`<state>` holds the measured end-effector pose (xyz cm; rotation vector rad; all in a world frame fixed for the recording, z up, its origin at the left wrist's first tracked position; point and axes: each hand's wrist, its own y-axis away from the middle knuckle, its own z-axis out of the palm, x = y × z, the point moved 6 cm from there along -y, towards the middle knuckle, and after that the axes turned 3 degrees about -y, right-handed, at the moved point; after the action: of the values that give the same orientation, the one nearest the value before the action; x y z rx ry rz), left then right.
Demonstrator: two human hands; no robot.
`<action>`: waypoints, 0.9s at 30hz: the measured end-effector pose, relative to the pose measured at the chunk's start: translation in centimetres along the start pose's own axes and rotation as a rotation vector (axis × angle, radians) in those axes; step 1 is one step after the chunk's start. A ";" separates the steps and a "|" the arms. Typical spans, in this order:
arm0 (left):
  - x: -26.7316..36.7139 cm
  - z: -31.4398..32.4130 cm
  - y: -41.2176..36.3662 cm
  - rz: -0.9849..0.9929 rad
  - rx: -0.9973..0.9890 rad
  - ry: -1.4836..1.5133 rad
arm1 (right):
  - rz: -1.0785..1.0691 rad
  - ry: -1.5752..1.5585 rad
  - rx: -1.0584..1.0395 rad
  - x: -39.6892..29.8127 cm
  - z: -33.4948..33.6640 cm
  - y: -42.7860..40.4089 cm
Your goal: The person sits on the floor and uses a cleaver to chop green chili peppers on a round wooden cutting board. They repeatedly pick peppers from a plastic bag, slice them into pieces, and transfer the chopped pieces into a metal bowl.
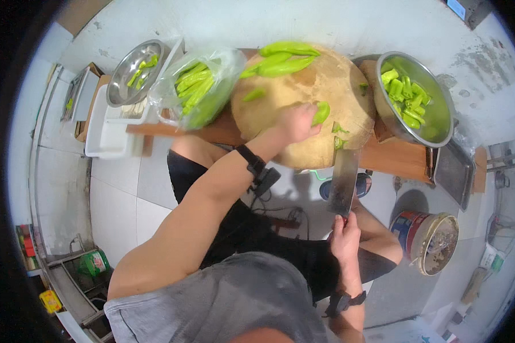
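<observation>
On a round wooden chopping block (pixel 274 107), my left hand (pixel 298 122) grips a green pepper (pixel 321 113), whose near part the fingers cover. My right hand (pixel 345 236) is closed around the handle of a cleaver (pixel 344 180); the blade's tip reaches the block's near edge. Two cut-off pepper stem ends (pixel 339 142) lie between the blade and the held pepper. Several whole green peppers (pixel 285 66) rest at the block's far side. A smaller pepper piece (pixel 254 94) sits on its left part.
Right of the block, a steel bowl (pixel 444 115) holds cut pepper pieces. To the left are a plastic bag (pixel 227 64) of peppers, a steel bowl (pixel 122 81) with trimmings and a white plastic tray (pixel 107 143). A bucket (pixel 416 238) stands on the floor at right.
</observation>
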<state>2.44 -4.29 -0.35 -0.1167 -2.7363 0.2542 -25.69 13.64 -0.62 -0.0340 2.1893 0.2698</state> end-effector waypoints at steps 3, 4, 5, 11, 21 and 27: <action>1.5 -2.5 -3.7 -0.006 0.115 0.138 | 0.019 -0.002 -0.023 0.2 0.2 -0.1; 2.3 -3.0 -5.2 -0.027 0.088 0.242 | 0.113 -0.169 -0.069 0.6 0.4 0.1; 3.9 -3.7 -7.2 -0.016 0.123 0.353 | 0.161 -0.153 -0.071 0.8 0.5 0.1; 15.6 -7.4 -16.4 0.018 0.294 0.854 | 0.179 -0.182 -0.099 -0.3 0.6 -1.2; -2.9 -4.2 -3.9 -0.068 0.186 -0.023 | 0.145 -0.128 -0.122 0.6 0.6 -1.4; -13.2 -2.7 2.7 -0.188 0.020 -0.372 | 0.139 -0.231 -0.147 0.1 0.8 -1.5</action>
<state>15.77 -2.71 -3.31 0.2149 -3.0842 0.2728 -24.89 12.37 -1.45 0.0653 1.9422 0.4889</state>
